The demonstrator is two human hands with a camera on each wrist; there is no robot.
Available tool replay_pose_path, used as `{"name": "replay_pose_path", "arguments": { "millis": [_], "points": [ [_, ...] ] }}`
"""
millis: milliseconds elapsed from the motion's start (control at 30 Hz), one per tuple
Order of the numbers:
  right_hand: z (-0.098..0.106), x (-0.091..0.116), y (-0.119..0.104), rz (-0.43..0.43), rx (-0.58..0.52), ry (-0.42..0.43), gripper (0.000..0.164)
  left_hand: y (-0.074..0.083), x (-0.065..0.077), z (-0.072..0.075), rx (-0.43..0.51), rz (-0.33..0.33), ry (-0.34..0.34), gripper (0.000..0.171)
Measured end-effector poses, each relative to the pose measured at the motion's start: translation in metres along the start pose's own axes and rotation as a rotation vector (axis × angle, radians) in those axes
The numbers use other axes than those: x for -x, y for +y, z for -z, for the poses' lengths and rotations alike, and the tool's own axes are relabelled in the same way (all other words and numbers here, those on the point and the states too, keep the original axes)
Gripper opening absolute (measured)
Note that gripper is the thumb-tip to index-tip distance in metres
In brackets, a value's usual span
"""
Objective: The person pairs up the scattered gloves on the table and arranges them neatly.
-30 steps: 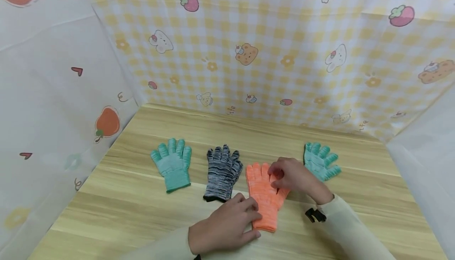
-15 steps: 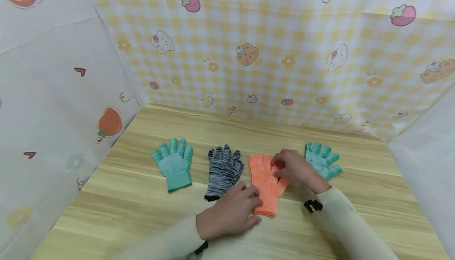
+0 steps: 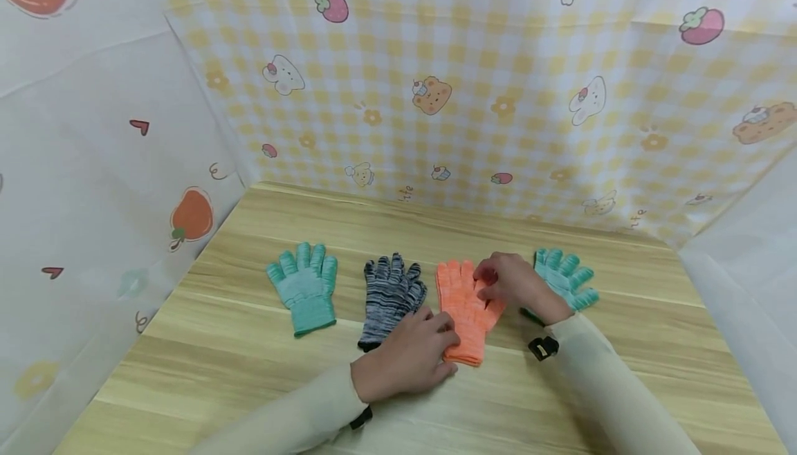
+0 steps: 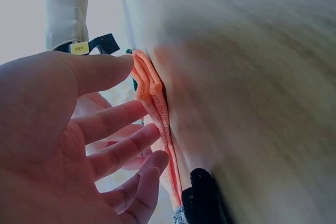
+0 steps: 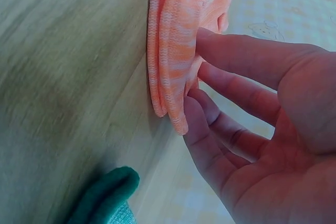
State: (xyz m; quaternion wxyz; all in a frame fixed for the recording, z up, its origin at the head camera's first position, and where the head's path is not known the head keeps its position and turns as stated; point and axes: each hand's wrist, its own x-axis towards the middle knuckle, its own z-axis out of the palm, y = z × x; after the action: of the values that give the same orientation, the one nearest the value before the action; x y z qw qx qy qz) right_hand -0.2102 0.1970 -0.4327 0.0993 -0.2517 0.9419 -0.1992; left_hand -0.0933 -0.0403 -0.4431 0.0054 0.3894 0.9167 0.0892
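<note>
A stacked pair of orange knit gloves [image 3: 462, 320] lies flat on the table with fingers toward the back wall. My left hand [image 3: 411, 353] touches the cuff end, its thumb and fingertips loosely bent at the edge in the left wrist view. My right hand [image 3: 513, 281] rests its fingertips on the gloves' upper right side, near the thumb part. The right wrist view shows the thumb and fingers lightly bent against the orange knit [image 5: 181, 40]. Just left lie black-and-grey gloves [image 3: 387, 299], their cuff partly behind my left hand.
A teal glove [image 3: 305, 292] lies palm-flat at the left of the wooden table [image 3: 205, 372]. Another teal glove [image 3: 563, 276] sits at the right, partly covered by my right hand and wrist. A checked cloth wall [image 3: 386, 137] stands along the back edge.
The orange gloves have slid away from me toward the back wall, and both hands have moved along with them. They now lie level with the black-and-grey gloves. The other gloves stay put.
</note>
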Motion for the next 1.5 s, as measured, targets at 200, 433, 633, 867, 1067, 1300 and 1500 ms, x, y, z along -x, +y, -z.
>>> {"name": "replay_pose_path", "arguments": {
  "millis": [200,433,633,867,1067,1300,1500],
  "points": [
    [0.002,0.003,0.0,-0.016,-0.017,-0.003,0.02,0.002,-0.002,0.002,0.006,0.001,0.022,0.031],
    [0.008,0.014,0.004,-0.033,-0.141,0.073,0.024,0.003,-0.01,0.002,0.123,-0.019,0.136,0.024],
    [0.021,0.03,0.017,-0.09,-0.221,0.172,0.03,0.008,-0.024,0.008,0.258,-0.027,0.164,0.03],
    [0.035,0.057,0.041,-0.245,-0.276,0.258,0.037,0.011,-0.044,0.013,0.362,0.026,0.14,0.032],
    [0.042,0.083,0.068,-0.359,-0.344,0.278,0.048,0.011,-0.06,0.016,0.458,0.028,0.135,0.033],
    [0.046,0.105,0.095,-0.442,-0.444,0.29,0.052,0.013,-0.084,0.017,0.428,0.026,0.116,0.03],
    [0.047,0.114,0.11,-0.511,-0.494,0.323,0.053,0.022,-0.109,0.016,0.441,0.089,0.086,0.03]
  ]
}}
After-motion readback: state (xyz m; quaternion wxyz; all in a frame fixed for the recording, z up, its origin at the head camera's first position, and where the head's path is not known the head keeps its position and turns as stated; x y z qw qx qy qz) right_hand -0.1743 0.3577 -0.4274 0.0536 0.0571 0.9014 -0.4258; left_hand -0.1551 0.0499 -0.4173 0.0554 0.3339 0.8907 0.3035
